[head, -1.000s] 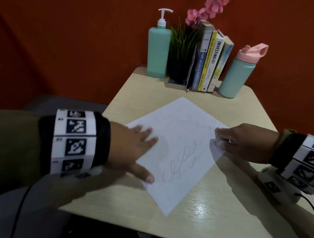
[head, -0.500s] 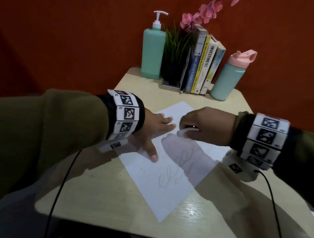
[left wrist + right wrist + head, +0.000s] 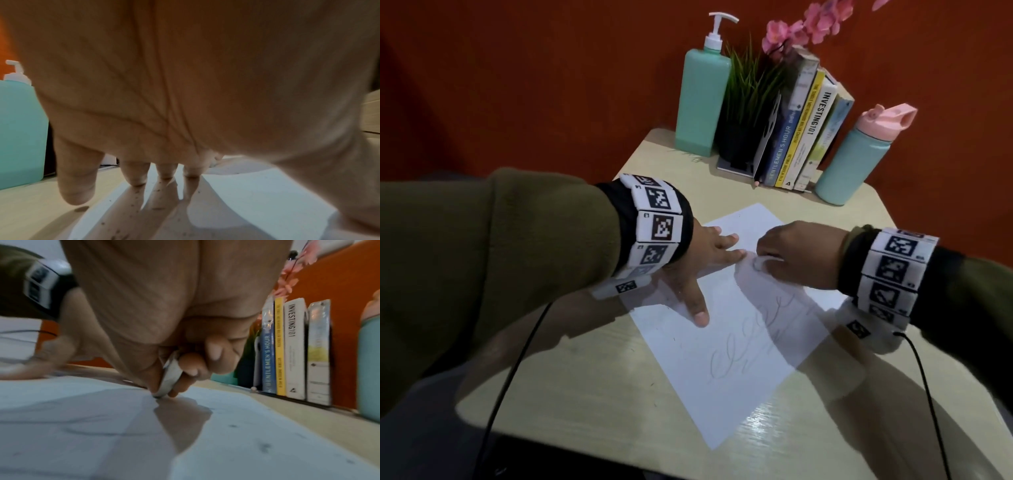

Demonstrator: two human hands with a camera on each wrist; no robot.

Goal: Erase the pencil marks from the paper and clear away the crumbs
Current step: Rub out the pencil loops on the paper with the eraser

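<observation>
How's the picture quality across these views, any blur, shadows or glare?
Head view: dim, with both hands' shadows across the paper and glare on the near table edge. Left wrist view: the palm fills the frame, soft-focused. Right wrist view: the eraser is fairly sharp; the left hand is motion-blurred.

A white sheet of paper (image 3: 726,373) lies on the pale wooden counter (image 3: 592,383). The left hand (image 3: 702,263) rests on its left part, the right hand (image 3: 801,253) on its right, pinching a white eraser (image 3: 170,378) against it. Behind stand, left to right, a teal pump bottle (image 3: 702,102), a row of upright books (image 3: 804,130) and a teal flask with a pink lid (image 3: 856,157)
</observation>
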